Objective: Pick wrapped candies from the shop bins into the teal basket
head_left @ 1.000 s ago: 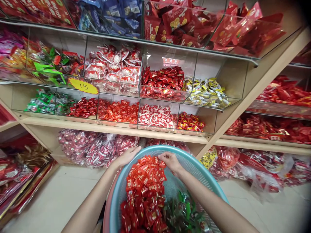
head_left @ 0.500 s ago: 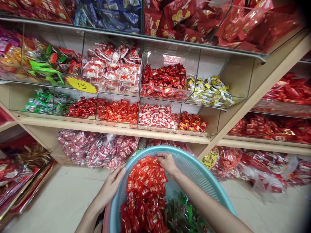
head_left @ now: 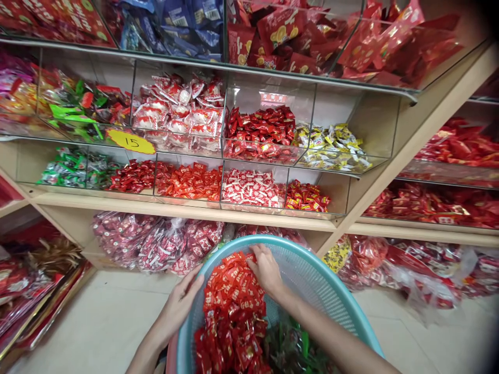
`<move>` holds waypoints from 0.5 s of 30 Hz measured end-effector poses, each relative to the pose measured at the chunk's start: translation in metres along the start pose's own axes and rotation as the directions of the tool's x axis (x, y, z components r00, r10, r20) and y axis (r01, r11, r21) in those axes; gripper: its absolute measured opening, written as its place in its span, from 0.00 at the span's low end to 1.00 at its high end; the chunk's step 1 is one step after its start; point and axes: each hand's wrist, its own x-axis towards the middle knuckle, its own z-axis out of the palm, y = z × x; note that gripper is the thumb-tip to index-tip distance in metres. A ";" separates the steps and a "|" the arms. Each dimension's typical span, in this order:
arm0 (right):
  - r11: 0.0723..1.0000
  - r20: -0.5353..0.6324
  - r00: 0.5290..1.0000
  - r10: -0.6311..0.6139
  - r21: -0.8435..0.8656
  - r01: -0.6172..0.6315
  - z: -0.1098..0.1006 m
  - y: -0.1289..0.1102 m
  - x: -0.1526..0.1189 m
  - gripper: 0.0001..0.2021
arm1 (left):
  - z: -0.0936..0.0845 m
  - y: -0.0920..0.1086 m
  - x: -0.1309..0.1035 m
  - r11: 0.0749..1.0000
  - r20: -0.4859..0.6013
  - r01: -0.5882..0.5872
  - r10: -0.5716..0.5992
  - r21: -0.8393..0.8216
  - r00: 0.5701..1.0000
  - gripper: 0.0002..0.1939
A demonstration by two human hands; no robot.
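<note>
A teal mesh basket stands low in the centre, holding orange-red wrapped candies, darker red candies and green-wrapped candies. My left hand rests against the basket's left rim, its fingers extended along the outside with the fingertips near the edge. My right hand is inside the basket, at the upper right edge of the orange-red pile. Its fingers are bent and touch the candies; whether one is pinched between them is too small to tell.
Ahead are wooden shelves with clear bins of wrapped candies. A yellow tag reads 15. Bagged candies lie under the shelf, more bags at right. Stacked red packages lie at left.
My right hand has moved slightly down and left, its fingers now further over the orange-red candies. My left hand stays at the rim. The view has shifted slightly.
</note>
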 end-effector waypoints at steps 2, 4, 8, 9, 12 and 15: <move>1.000 0.000 1.000 0.006 -0.012 -0.006 -0.010 -0.002 0.001 0.15 | -0.001 -0.002 -0.001 1.000 -0.005 0.006 -0.006 -0.029 1.000 0.27; 1.000 -0.033 0.999 -0.004 -0.010 0.003 -0.031 0.003 -0.002 0.16 | -0.003 -0.005 -0.003 0.996 -0.031 0.029 -0.032 -0.079 0.999 0.28; 1.000 -0.199 0.980 -0.021 -0.016 0.018 -0.095 0.045 -0.031 0.18 | -0.003 -0.008 -0.012 0.914 0.025 0.223 -0.228 -0.339 0.973 0.30; 1.000 -0.247 0.969 0.028 -0.002 -0.029 -0.111 0.060 -0.046 0.18 | -0.002 -0.008 -0.013 0.873 0.062 0.276 -0.275 -0.402 0.960 0.30; 0.951 -0.285 0.914 0.289 0.196 -0.240 -0.136 0.104 -0.102 0.25 | 0.003 -0.007 -0.015 0.787 0.112 0.345 -0.337 -0.512 0.935 0.30; 0.703 -0.042 0.806 0.590 0.517 -0.488 -0.125 0.129 -0.162 0.29 | 0.008 0.000 -0.013 0.743 0.136 0.367 -0.354 -0.560 0.925 0.31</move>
